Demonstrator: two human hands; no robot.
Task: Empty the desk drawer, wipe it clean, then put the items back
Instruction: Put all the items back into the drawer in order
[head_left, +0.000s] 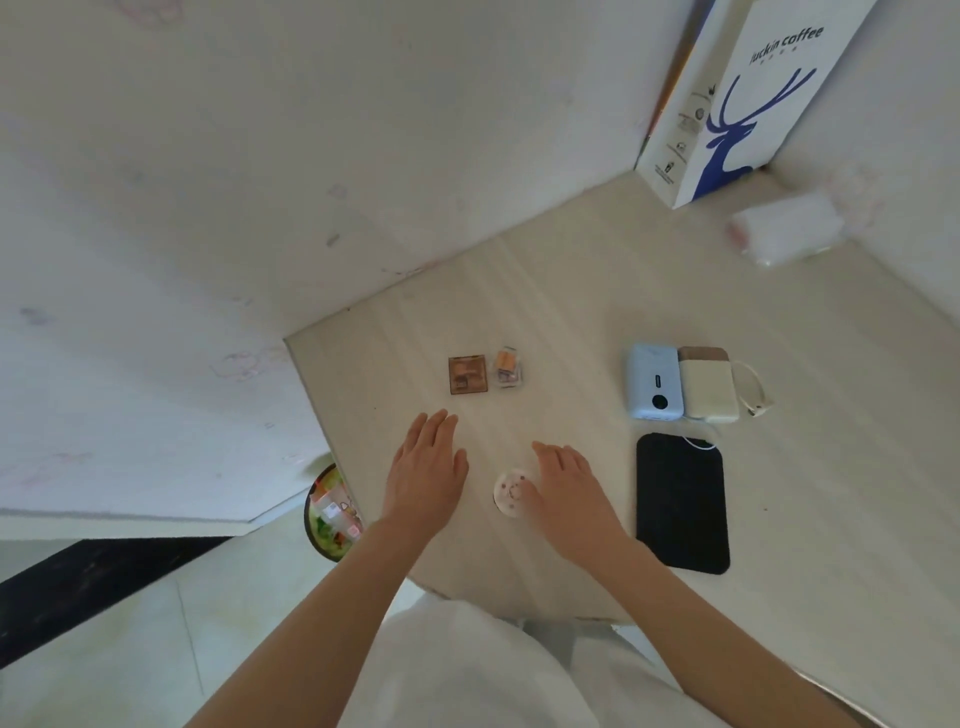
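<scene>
Head view looked down on a pale wood-grain tabletop with both bare hands low over its near edge. Left hand lay flat, fingers straight, grip released, holding nothing. Right hand was also released, fingers extended, its thumb side touching or just over a small round white case with pink dots; actual contact couldn't be told.

Drawer itself was not in view. Likely drawer items sat out on the tabletop: a brown square compact just beside a small clear box with an orange block inside, and, well apart to the right, a light-blue power bank touching a cream power bank with a white cable, near a black rounded rectangular pad.

Risks, as judgement: the round case sat near the tabletop's front edge, so a careless sweep of the right hand could knock it off. The loose cable could snag and drag the cream power bank when lifted.
</scene>
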